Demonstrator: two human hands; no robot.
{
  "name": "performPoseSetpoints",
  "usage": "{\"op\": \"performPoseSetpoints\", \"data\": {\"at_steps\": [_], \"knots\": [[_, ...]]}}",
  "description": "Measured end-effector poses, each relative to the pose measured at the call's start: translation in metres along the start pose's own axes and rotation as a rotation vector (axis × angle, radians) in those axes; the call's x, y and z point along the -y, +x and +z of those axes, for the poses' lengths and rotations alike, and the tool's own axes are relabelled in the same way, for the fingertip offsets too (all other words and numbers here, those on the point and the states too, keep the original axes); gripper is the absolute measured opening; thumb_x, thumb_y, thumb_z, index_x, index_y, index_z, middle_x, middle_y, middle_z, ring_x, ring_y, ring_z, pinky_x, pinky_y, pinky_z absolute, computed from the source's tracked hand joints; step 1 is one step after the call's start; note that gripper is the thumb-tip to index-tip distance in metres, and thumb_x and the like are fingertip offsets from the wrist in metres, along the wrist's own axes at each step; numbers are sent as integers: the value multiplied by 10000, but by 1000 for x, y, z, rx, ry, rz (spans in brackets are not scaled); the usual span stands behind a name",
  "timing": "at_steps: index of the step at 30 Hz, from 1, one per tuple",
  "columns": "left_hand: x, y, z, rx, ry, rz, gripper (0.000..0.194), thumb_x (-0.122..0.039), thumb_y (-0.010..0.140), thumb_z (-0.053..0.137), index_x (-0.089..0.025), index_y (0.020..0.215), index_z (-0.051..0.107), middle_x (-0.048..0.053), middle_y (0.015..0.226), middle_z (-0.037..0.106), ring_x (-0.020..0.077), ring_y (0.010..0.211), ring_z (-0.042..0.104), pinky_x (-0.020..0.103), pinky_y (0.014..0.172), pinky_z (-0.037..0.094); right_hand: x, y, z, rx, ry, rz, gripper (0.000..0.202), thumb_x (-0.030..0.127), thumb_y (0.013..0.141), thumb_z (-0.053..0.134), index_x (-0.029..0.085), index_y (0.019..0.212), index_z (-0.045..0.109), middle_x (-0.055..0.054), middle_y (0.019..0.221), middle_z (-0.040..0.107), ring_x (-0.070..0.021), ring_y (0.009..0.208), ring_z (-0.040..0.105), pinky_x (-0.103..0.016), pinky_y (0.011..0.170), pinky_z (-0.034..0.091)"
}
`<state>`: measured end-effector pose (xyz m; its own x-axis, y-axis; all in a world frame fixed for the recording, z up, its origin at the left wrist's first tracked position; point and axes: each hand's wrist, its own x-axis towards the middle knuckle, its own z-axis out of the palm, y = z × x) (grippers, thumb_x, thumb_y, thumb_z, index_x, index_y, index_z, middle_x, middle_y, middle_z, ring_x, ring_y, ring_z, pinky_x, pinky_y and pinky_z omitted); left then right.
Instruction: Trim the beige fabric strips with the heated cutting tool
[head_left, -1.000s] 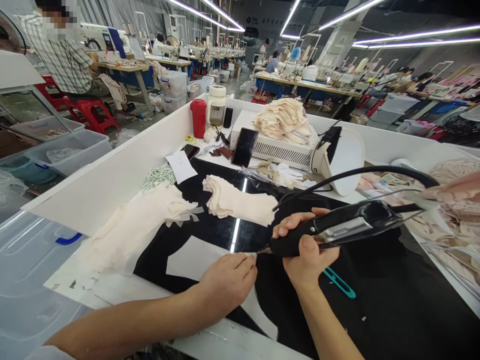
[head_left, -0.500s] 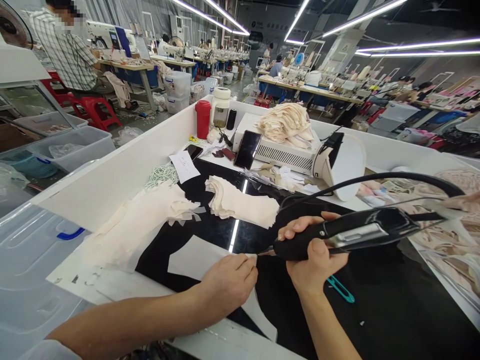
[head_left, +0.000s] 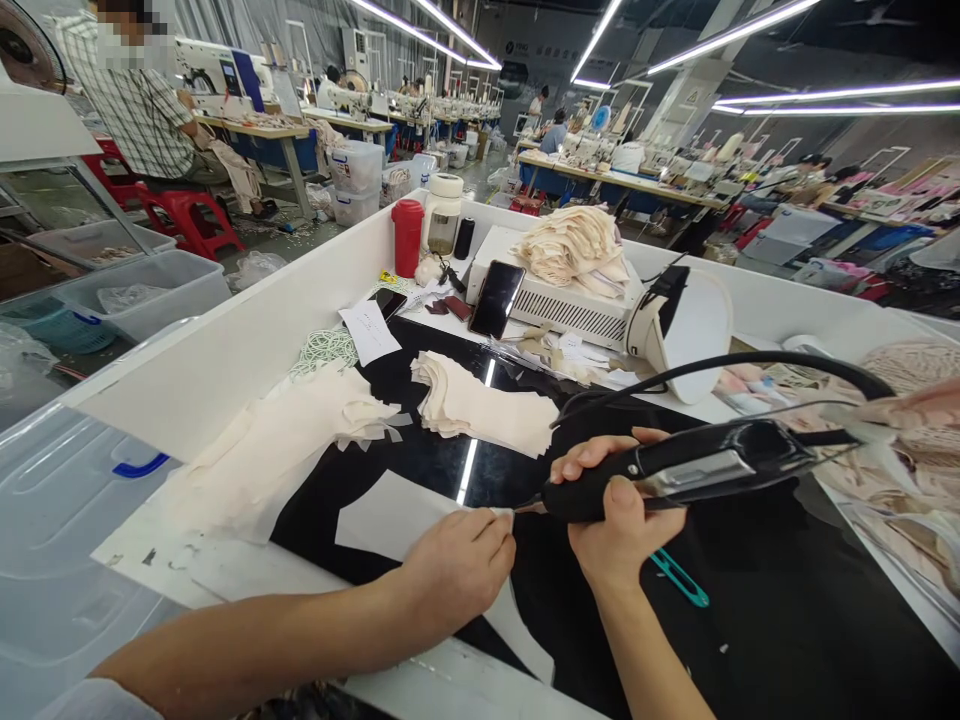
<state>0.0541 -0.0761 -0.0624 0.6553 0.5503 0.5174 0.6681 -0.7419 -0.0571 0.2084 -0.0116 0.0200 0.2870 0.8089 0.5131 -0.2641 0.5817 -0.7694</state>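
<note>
A white cut panel (head_left: 384, 515) lies on the glossy black work surface (head_left: 795, 600). My left hand (head_left: 461, 562) rests over it, thumb and fingers pinched on a small white edge. My right hand (head_left: 619, 525) is wrapped round a black corded handheld tool (head_left: 709, 465) with a silver lever on its side. The tool's narrow tip points left and reaches close to my left fingertips; whether it touches the white edge I cannot tell. Beneath my right wrist lies a teal thread snipper (head_left: 681, 580), partly covered.
Cream fabric pieces lie in a short stack (head_left: 491, 408) and a larger pile (head_left: 262, 450). Behind them stand a white box (head_left: 555, 315) topped with fabric, a phone (head_left: 496, 300), a red cup (head_left: 406, 238) and a lamp-like white shade (head_left: 697, 330). The tool's cord (head_left: 757, 358) arches rightward.
My right hand and the tool have shifted slightly left, and the cord has followed. My left hand keeps its place on the white panel.
</note>
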Motion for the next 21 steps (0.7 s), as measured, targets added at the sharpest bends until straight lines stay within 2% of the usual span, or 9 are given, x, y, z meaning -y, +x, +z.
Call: {"op": "performPoseSetpoints", "data": {"at_steps": [3, 9, 16, 21], "knots": [[0, -1, 0, 8, -8, 0, 192, -39, 1066, 542, -74, 1137, 717, 144, 1191, 784, 221, 1077, 744, 328, 909, 632, 1, 0, 1, 1, -18, 8, 429, 384, 838, 858, 293, 1179, 613, 60, 784, 654, -145, 598, 622, -294, 531, 541], [-1, 0, 1, -26, 2, -6, 189, -41, 1064, 547, -72, 1142, 717, 143, 1195, 792, 218, 1070, 750, 329, 908, 641, 1, 1, 4, -30, -21, -3, 473, 461, 808, 880, 292, 1156, 608, 68, 771, 642, -140, 577, 615, -290, 520, 531], [-1, 0, 0, -63, -5, -14, 173, -44, 1059, 557, -69, 1109, 721, 117, 1166, 803, 210, 1056, 759, 316, 927, 638, -1, -1, 5, -4, -2, 10, 408, 375, 841, 857, 292, 1164, 623, 60, 787, 665, -140, 594, 632, -291, 531, 559], [-1, 0, 0, -52, -1, -20, 174, -58, 1071, 554, -64, 1133, 717, 118, 1167, 798, 213, 1062, 761, 314, 922, 634, -1, 0, 10, -19, 21, 7, 442, 421, 823, 870, 298, 1170, 625, 63, 784, 642, -134, 588, 604, -277, 515, 536]]}}
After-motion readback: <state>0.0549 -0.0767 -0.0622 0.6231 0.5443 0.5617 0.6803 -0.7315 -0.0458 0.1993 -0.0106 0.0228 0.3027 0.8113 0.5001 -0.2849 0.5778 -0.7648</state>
